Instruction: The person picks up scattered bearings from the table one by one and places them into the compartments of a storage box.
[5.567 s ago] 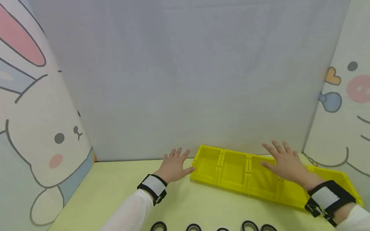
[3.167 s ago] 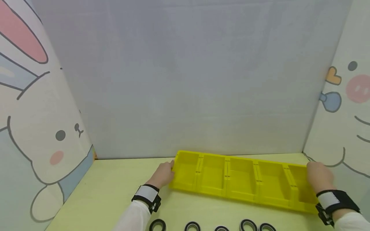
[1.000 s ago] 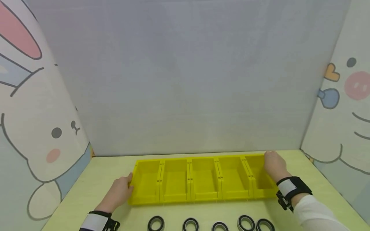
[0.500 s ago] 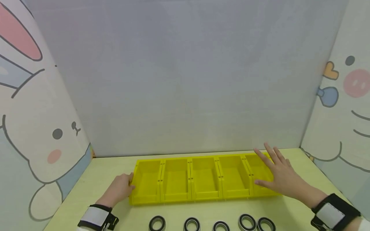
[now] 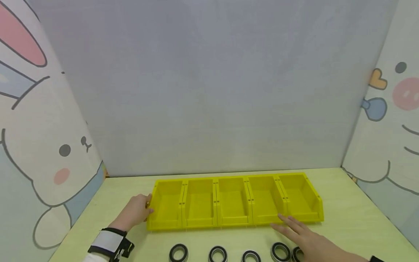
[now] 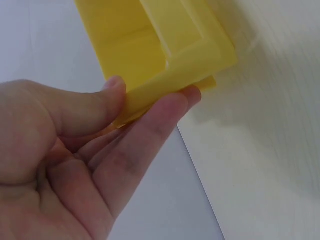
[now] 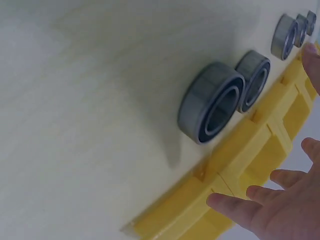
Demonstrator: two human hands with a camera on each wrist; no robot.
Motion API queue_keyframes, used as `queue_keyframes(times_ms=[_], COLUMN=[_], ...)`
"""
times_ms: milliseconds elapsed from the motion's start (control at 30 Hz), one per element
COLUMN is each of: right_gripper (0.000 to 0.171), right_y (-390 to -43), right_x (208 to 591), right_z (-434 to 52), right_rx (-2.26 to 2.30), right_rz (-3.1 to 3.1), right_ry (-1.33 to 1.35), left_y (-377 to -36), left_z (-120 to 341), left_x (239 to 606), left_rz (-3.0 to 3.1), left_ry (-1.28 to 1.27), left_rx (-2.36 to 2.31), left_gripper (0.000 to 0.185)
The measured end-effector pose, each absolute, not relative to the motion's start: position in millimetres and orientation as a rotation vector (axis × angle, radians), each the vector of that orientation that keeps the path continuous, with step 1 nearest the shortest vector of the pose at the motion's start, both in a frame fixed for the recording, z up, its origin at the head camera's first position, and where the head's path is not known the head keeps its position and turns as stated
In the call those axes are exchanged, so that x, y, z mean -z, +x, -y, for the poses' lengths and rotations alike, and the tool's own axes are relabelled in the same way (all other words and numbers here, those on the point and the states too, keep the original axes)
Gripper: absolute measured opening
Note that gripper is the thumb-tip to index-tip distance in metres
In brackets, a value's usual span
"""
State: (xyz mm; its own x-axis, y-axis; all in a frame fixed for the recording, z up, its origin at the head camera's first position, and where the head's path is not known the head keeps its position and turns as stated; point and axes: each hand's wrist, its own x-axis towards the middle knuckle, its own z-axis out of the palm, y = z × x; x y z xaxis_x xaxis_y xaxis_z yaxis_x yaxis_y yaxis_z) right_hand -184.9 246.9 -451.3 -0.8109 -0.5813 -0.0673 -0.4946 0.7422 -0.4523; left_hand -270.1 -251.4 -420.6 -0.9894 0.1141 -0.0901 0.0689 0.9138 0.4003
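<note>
The left hand (image 5: 133,214) pinches the left end wall of the long yellow plastic tray of five open bins (image 5: 234,221): in the left wrist view the thumb (image 6: 85,107) lies on the inside of the wall and the fingers (image 6: 150,132) run along its outside, loosely curled. A white sleeve with a black and grey wrist strap (image 5: 109,243) leads back from that hand to the near left.

The right hand (image 5: 309,242) holds nothing. Its fingers are spread and nearly straight, hovering just in front of the tray's near right edge and over the right end of a row of five round black-and-steel bearing rings (image 5: 218,254). Whether the fingertips touch the table cannot be told.

The tray lies lengthwise across the pale yellow-green tabletop (image 5: 347,218), near the far grey backdrop (image 5: 209,91). The rings lie flat in a line along the near edge, apart from the tray. Cartoon rabbit panels (image 5: 42,145) stand at left and right.
</note>
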Motion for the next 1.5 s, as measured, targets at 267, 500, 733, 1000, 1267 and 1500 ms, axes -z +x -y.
queue_keyframes(times_ms=[267, 500, 733, 1000, 1267, 1500], right_gripper=[0.071, 0.071, 0.071, 0.049, 0.031, 0.018], right_y=[-185, -185, -191, -192, -196, -210], right_x=[480, 484, 481, 469, 450, 397], right_z=[-248, -252, -257, -259, -254, -246], right_rx=[0.522, 0.411, 0.279, 0.356, 0.423, 0.357], right_rz=[-2.593, -2.616, -2.668, -2.670, -2.616, -2.607], right_ry=[-0.798, -0.810, -0.944, -1.047, -0.949, -0.902], left_y=[-268, -267, -266, -266, -269, -266], left_z=[250, 250, 249, 249, 249, 246], left_x=[420, 421, 420, 420, 420, 416], left_rz=[-2.994, -3.002, -2.996, -2.992, -2.985, -2.975], left_ry=[0.164, 0.171, 0.167, 0.160, 0.162, 0.145], left_rx=[-0.602, -0.592, -0.604, -0.613, -0.606, -0.591], left_gripper=[0.054, 0.055, 0.054, 0.056, 0.056, 0.055])
